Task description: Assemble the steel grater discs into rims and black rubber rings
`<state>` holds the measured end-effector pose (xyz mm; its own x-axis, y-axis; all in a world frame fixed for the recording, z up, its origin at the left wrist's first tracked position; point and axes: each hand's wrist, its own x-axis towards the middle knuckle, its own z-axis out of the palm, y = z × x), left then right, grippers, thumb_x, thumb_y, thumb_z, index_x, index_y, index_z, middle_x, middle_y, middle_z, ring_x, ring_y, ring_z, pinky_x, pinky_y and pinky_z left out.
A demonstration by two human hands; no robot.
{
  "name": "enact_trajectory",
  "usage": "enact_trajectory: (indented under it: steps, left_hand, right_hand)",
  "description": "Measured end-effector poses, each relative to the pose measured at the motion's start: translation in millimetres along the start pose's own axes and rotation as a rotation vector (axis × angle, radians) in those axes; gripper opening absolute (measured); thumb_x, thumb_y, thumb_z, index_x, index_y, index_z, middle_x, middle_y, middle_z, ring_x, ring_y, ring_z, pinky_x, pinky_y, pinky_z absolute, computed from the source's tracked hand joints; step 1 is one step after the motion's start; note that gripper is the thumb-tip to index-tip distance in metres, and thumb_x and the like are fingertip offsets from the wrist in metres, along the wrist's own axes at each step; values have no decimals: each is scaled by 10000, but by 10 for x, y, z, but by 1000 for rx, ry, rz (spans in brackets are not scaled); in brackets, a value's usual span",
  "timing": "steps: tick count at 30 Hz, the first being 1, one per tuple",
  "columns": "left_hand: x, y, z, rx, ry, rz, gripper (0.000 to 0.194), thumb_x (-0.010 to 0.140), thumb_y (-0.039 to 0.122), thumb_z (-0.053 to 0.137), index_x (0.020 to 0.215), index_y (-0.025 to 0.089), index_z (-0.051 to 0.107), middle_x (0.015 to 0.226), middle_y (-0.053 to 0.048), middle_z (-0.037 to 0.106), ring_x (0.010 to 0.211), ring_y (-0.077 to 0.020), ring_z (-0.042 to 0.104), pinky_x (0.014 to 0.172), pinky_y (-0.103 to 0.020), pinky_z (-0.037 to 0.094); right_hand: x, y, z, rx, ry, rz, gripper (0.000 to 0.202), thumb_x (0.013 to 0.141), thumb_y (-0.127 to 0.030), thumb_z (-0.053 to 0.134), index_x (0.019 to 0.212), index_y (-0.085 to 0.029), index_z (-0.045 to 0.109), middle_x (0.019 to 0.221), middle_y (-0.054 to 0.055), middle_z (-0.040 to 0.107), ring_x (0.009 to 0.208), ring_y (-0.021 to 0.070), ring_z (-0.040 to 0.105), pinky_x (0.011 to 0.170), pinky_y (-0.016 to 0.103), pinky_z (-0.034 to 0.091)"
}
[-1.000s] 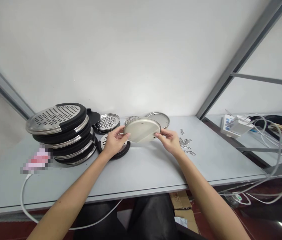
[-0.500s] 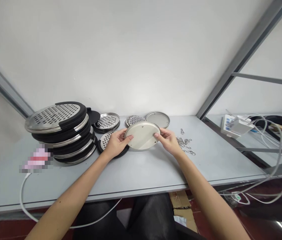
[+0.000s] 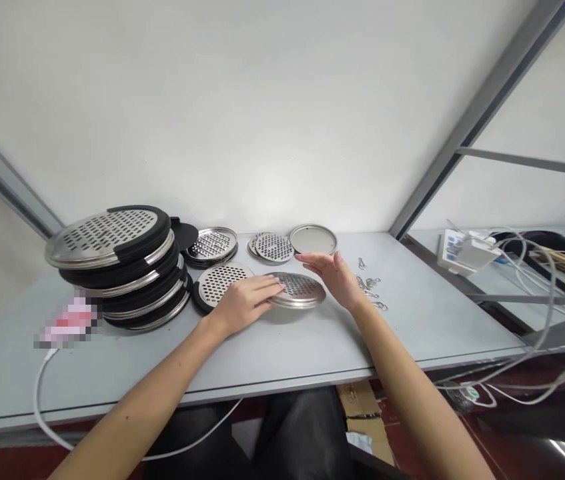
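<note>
Between my hands is a round metal grater, tilted, its perforated face up and its rim towards me. My left hand grips its left edge, thumb below and fingers on top. Off its right side, my right hand is open with fingers stretched out, apart from the grater. Behind my left hand lies a round grater with a black rim, partly covered by the hand. Loose perforated discs and a plain round metal tray lie farther back. Small metal clips are scattered right of my right hand.
A tall stack of black-rimmed graters stands at the left, a blurred pink object with a white cable beside it. Metal grater plates are piled near the wall. Right of the grey frame post are a white box and cables.
The disc has turned from its plain face to its perforated face and now lies lower and flatter. My right hand has let go of it and opened; my left still grips it.
</note>
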<state>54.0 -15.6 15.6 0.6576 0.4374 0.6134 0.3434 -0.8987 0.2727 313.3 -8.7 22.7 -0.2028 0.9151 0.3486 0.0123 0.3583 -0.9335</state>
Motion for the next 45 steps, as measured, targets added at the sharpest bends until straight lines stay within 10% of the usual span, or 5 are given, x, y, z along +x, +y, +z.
enact_trajectory:
  steps: [12,20,45]
  left_hand:
    - [-22,89,71,186,-297,-113,506,830,318,684,1303,180,570,1399,-132,553,1342,-286,472,1126,-510,351]
    - [22,117,45,201,-203,-147,272,893,316,612,1127,186,660,1205,-106,671,1213,-268,571,1097,-515,369]
    - [46,116,72,282,-268,-257,276,958,271,495,1161,180,658,1216,-72,690,1294,-266,516,1158,-566,235]
  right_hand:
    - [-7,149,48,-561,7,2,297,908,-419,552,992,-193,725,984,71,761,911,240,702,859,395,540]
    - [-19,166,17,-820,55,-5,285,928,-337,497,1055,-207,717,975,66,764,816,235,716,813,382,542]
    - [-22,257,53,-1085,133,-60,309,923,-359,502,1065,-177,706,1085,122,722,1167,292,590,989,409,457]
